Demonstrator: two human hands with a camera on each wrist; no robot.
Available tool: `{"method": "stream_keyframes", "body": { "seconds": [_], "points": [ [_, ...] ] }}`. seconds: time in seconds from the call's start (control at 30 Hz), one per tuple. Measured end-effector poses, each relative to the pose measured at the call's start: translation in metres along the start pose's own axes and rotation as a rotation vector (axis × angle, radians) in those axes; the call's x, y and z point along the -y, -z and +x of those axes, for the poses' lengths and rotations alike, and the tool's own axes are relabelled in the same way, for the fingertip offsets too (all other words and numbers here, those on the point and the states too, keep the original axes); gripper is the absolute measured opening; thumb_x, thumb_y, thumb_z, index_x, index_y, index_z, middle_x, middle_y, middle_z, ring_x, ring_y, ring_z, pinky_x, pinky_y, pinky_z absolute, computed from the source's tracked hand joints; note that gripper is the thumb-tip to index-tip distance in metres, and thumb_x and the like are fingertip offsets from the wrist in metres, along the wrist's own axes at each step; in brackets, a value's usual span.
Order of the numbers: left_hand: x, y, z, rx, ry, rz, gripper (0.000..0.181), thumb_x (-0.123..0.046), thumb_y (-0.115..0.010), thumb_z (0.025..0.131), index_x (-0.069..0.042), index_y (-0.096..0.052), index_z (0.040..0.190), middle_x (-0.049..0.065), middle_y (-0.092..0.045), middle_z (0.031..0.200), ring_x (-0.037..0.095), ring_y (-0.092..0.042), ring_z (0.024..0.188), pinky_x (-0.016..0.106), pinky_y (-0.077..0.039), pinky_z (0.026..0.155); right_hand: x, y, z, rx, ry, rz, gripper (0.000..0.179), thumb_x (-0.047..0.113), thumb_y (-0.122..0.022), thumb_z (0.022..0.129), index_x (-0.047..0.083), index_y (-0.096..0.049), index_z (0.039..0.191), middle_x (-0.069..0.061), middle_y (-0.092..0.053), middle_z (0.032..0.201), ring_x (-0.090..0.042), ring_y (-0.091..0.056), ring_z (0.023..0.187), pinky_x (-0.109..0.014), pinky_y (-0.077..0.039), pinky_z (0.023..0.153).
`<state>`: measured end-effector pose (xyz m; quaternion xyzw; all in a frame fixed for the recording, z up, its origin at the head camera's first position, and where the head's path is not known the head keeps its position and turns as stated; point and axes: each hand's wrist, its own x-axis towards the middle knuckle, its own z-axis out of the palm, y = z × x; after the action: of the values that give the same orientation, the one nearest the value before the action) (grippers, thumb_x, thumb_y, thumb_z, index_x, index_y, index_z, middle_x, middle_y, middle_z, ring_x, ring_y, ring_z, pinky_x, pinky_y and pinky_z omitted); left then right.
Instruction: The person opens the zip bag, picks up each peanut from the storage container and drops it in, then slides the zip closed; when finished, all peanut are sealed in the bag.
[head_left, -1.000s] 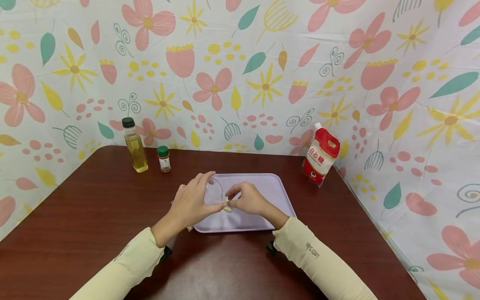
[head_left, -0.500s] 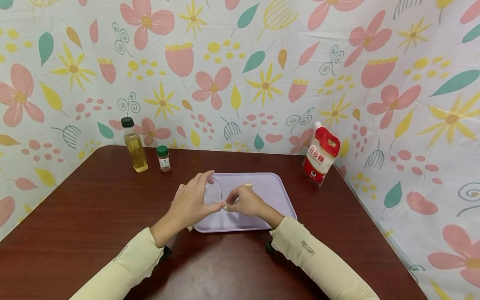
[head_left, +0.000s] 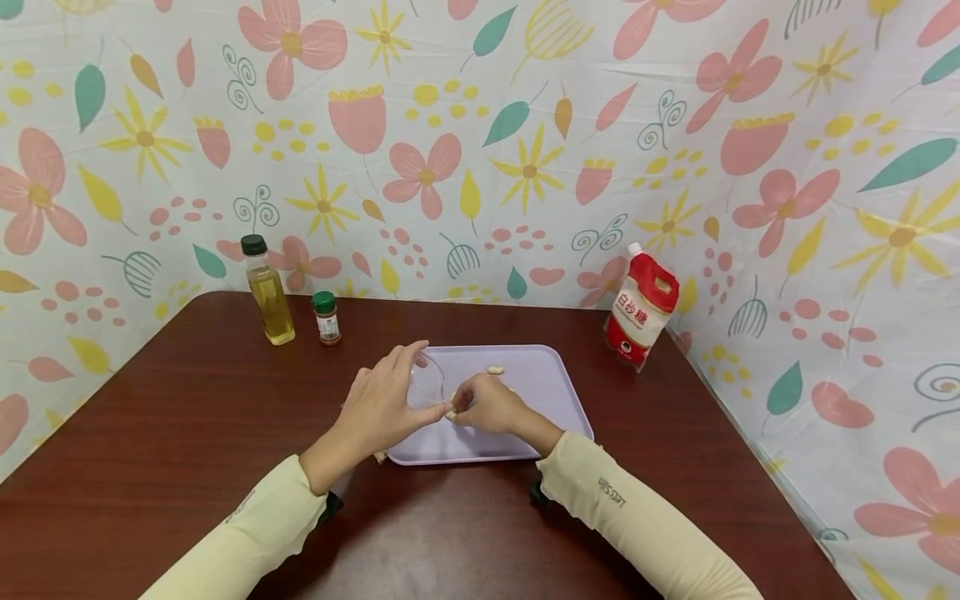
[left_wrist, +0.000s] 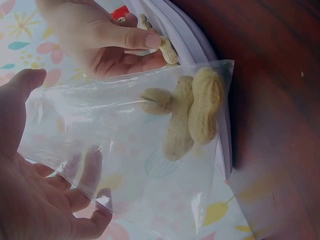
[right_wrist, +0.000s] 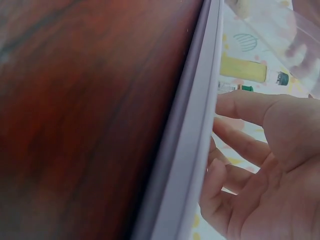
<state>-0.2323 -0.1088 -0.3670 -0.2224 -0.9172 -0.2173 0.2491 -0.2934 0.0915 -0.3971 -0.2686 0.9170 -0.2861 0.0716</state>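
My left hand (head_left: pixel 378 400) holds a clear plastic bag (head_left: pixel 426 385) at its mouth, thumb and fingers spread apart. In the left wrist view, unshelled peanuts (left_wrist: pixel 204 107) lie at the bottom of the bag (left_wrist: pixel 125 142). Close to the bag, my right hand (head_left: pixel 491 403) is over the pale purple tray (head_left: pixel 465 448); its thumb and fingers pinch a peanut (left_wrist: pixel 170 52) in the left wrist view. Another peanut (head_left: pixel 496 370) lies on the tray beyond that hand. In the right wrist view, the right hand (right_wrist: pixel 270 155) is beside the tray's rim (right_wrist: pixel 192 135).
An oil bottle (head_left: pixel 270 300) and a small green-capped jar (head_left: pixel 327 321) stand at the back left of the brown table (head_left: pixel 187 417). A red and white sugar bag (head_left: pixel 641 312) stands at the back right. Flowered cloth (head_left: pixel 450 167) hangs behind the table.
My right hand shifts slightly left and lower over the tray, and a peanut beyond it comes into view. The left hand and the bag stay nearly still.
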Motion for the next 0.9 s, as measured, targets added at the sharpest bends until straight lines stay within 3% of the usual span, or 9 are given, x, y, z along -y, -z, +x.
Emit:
{"method": "stream_keyframes", "body": {
  "seconds": [0.63, 0.9],
  "points": [
    [-0.001, 0.004, 0.001, 0.015, -0.007, 0.001, 0.087, -0.052, -0.080, 0.076, -0.007, -0.047, 0.142, -0.001, -0.062, 0.113, 0.016, -0.059, 0.091, 0.038, -0.044, 0.069, 0.003, 0.003, -0.005, -0.016, 0.017, -0.010, 0.005, 0.007, -0.076, 0.082, 0.008, -0.074, 0.086, 0.004, -0.068, 0.078, -0.009, -0.062, 0.075, -0.030, -0.051, 0.070],
    [-0.001, 0.006, 0.001, 0.024, 0.002, 0.010, 0.086, -0.053, -0.079, 0.077, -0.008, -0.046, 0.142, -0.003, -0.060, 0.113, 0.016, -0.058, 0.092, 0.038, -0.043, 0.069, 0.009, 0.017, -0.015, -0.097, 0.139, 0.002, 0.007, 0.003, -0.073, 0.084, 0.006, -0.076, 0.090, 0.000, -0.070, 0.083, -0.016, -0.064, 0.079, -0.027, -0.050, 0.067]
  ]
}}
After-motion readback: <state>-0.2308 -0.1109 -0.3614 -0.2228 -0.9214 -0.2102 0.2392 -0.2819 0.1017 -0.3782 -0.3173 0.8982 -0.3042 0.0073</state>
